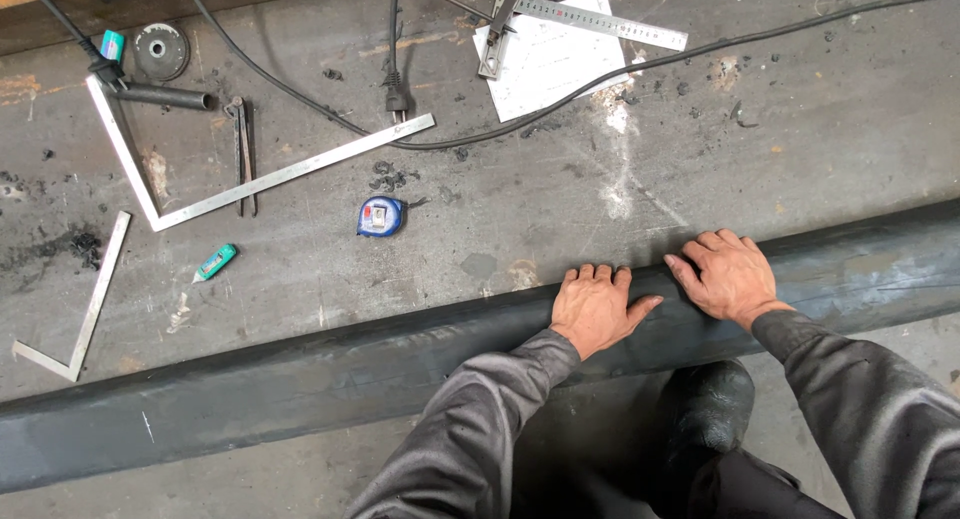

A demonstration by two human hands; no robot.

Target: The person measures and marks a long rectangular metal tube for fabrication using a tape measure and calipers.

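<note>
A long dark steel pipe (pixel 250 384) lies across the floor from lower left to right. My left hand (pixel 596 307) rests flat on top of it, fingers together and curled over the far side. My right hand (pixel 728 275) lies flat on the pipe just to the right, fingers spread a little. Neither hand holds anything. Both arms are in grey sleeves. My dark shoe (pixel 712 404) stands against the near side of the pipe.
On the metal floor beyond the pipe lie a blue tape measure (pixel 380 216), a green marker (pixel 215 262), a large steel square (pixel 240 184), a smaller square (pixel 85 314), dividers (pixel 241 149), a paper sheet (pixel 552 54) under a ruler (pixel 600 21), black cables (pixel 700 51) and a plug (pixel 396 97).
</note>
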